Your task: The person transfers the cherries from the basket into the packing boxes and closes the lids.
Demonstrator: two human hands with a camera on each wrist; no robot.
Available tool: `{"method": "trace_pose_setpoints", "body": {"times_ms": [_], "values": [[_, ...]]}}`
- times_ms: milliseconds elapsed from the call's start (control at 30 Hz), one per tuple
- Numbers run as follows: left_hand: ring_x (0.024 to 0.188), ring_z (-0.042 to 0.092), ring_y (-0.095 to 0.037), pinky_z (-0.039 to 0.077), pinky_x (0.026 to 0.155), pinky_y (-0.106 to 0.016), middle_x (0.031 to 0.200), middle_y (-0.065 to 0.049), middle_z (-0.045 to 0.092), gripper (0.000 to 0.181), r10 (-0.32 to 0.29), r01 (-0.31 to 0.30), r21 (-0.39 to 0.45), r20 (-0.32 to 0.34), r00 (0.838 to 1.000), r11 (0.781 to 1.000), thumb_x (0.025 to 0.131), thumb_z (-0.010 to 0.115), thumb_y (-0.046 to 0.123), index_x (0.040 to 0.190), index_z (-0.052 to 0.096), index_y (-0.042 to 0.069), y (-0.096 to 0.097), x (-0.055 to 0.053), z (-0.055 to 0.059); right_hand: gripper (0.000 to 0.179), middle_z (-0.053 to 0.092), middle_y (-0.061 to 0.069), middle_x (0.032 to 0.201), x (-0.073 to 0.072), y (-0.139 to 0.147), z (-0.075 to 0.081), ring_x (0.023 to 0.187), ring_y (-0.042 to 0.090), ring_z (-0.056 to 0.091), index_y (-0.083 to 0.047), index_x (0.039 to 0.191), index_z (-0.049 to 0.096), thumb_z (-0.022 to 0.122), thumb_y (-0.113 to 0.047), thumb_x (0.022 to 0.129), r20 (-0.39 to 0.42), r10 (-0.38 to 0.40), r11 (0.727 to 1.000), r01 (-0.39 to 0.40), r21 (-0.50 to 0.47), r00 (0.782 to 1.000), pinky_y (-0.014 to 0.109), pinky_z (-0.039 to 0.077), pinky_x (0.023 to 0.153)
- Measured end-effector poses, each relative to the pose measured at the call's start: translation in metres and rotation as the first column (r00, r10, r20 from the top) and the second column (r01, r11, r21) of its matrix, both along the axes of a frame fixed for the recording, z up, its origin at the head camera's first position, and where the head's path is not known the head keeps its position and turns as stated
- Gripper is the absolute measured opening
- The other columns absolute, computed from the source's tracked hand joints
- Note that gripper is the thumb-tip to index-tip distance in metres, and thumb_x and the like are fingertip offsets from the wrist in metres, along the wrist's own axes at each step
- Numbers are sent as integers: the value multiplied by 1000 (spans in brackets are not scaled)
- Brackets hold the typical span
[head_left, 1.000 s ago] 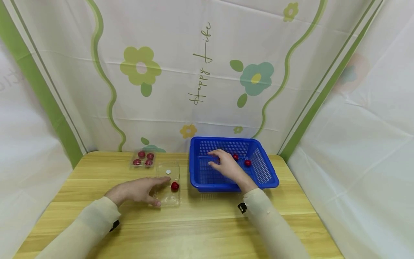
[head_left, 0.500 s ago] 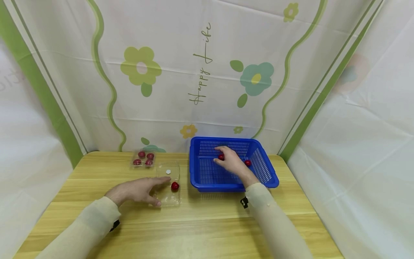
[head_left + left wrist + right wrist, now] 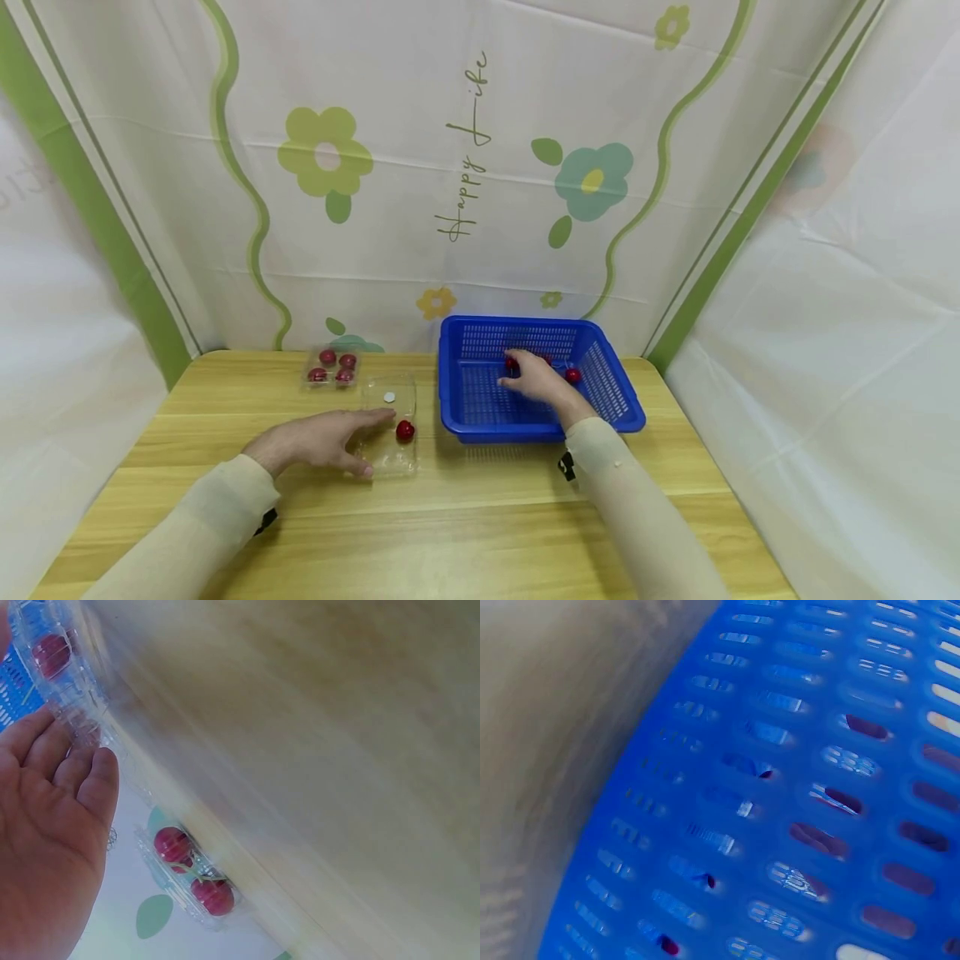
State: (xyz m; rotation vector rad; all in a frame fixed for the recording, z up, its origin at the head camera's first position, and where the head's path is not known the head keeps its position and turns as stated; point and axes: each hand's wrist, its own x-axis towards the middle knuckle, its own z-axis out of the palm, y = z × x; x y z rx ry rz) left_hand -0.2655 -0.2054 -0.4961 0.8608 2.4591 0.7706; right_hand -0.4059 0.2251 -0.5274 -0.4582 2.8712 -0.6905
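Observation:
A clear plastic clamshell box (image 3: 390,458) lies unfolded on the table, with one red cherry (image 3: 405,431) and a small white piece (image 3: 389,397) in it. My left hand (image 3: 318,442) rests at its left side, fingers spread and fairly straight; in the left wrist view, fingertips meet the clear plastic. Inside the blue basket (image 3: 487,435), my right hand (image 3: 540,382) reaches down with thumb and fingers curved about a cherry (image 3: 512,364). I cannot tell whether they grip it. Another cherry (image 3: 573,376) lies beside that hand. The basket wall (image 3: 727,817) mostly hides the right hand in its wrist view.
A second clear box (image 3: 332,368) with several cherries stands at the back left of the wooden table (image 3: 450,533). A white floral curtain (image 3: 405,208) rises behind the table's back edge, and plain cloth hangs at both sides.
My right hand has moved right in the basket from one second ago and come down around a cherry that now shows between thumb and fingers. The left hand has stayed in place.

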Motion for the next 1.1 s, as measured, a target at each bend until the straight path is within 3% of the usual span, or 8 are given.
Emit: {"method": "trace_pose_setpoints", "body": {"times_ms": [100,167,267,433,600,700,900,1100], "values": [[172,43,-57,37,141,-76,186,-24,46,102,0,0,2,2,1000,1000,99,97,32,180,42,3,0,0,0,87,45,22,188,-29,12,-37,173,44,48,-5,178,48,84,-45,110,15,10,1000,-11,29,1000,62,46,142],[172,42,-57,37,141,-76,186,-24,46,102,-1,1,5,5,1000,1000,99,97,31,180,42,2,-1,0,0,93,35,19,193,-38,17,-50,178,43,40,-7,181,43,86,-47,109,49,21,1000,-22,22,999,60,41,145],[173,42,-57,36,141,-76,186,-25,46,102,-2,2,10,10,1000,1000,99,97,31,180,42,2,-1,0,-1,98,23,14,198,-45,18,-58,181,41,34,-12,185,36,87,-45,108,104,19,999,-24,44,994,61,40,146],[173,42,-57,36,141,-76,186,-25,46,102,-5,5,10,5,1000,1000,99,97,30,180,42,2,-1,0,-2,101,20,11,199,-45,16,-59,182,39,32,-13,186,32,88,-42,107,136,8,997,-18,71,991,60,38,147],[172,42,-57,37,141,-76,186,-25,46,102,-5,5,6,1,1000,1000,99,97,31,180,42,2,-1,1,-2,95,30,18,195,-25,9,-38,181,42,33,-7,183,39,86,-41,109,87,18,995,-26,91,996,60,39,146],[172,42,-57,37,141,-76,186,-25,46,102,-8,8,3,-4,1000,1000,99,97,31,180,42,2,-1,1,-1,86,38,21,191,-17,6,-30,176,43,42,-5,178,48,86,-40,110,69,12,995,-18,93,998,59,47,142],[172,43,-57,38,140,-76,186,-25,46,102,-11,11,1,-9,1000,1000,99,97,32,180,42,2,-2,0,-2,64,62,22,166,-26,11,-40,149,39,67,-4,160,69,89,-34,107,33,11,995,-14,97,999,57,63,124],[172,43,-57,38,140,-76,186,-25,45,102,-9,9,9,1,1000,1000,100,97,31,180,42,3,-2,1,-1,29,80,13,136,-41,21,-58,122,26,75,-7,135,84,85,-13,107,-18,63,991,-60,118,998,52,68,112]]}}
